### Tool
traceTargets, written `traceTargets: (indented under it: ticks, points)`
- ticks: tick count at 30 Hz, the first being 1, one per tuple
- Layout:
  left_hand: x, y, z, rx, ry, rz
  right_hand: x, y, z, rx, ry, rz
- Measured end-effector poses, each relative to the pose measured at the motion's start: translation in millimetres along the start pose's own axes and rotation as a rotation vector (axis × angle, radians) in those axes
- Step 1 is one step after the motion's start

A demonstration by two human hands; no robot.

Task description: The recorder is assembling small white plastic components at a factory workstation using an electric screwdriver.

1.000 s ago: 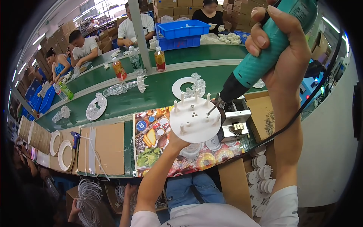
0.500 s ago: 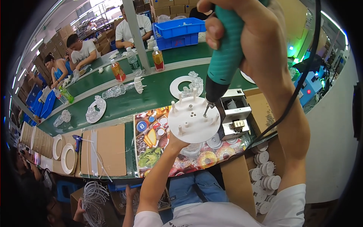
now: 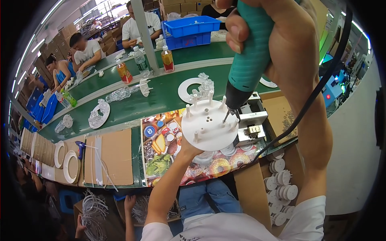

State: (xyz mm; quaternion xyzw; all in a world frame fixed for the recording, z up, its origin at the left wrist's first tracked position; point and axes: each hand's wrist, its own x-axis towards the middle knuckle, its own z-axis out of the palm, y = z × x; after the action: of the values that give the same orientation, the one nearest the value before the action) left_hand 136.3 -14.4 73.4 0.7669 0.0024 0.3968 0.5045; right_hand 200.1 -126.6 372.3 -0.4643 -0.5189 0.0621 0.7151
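My right hand [image 3: 291, 48] is closed around a teal electric screwdriver [image 3: 250, 52] with a black nose, tilted downward. Its thin bit meets the face of a round white plastic disc [image 3: 201, 132] near the right side. Several pegs stand up from the disc, and small dark screws or holes show near its middle. My left hand [image 3: 189, 149] grips the disc from below at its near edge; the fingers are hidden under it. Just right of the disc sits a white metal fixture [image 3: 253, 116], partly behind the screwdriver's tip.
A black cable [image 3: 317, 90] hangs beside my right forearm. Small screws lie in a cardboard tray [image 3: 281, 105]; stacked white discs [image 3: 281, 180] fill a box below. Bottles and clear plastic parts stand on the green conveyor [image 3: 161, 86]. A glue gun [image 3: 81, 148] lies left. Co-workers sit across and at lower left.
The disc and the screwdriver have shifted slightly right together, with the bit still at the disc's right side. At lower left, a co-worker's hand has moved a little left.
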Motion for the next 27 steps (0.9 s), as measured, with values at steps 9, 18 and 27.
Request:
traceTargets:
  ticks: [9,18,27]
  points:
    - [1,-11,-2,0.632,-0.103,0.173,1,1,0,-0.028,-0.074,0.045]
    - [6,-3,1,0.352,-0.129,0.11,3,2,-7,-0.062,-0.078,0.065]
    - [0,-12,-3,0.228,-0.032,0.042,-2,-12,-17,0.132,0.044,0.062]
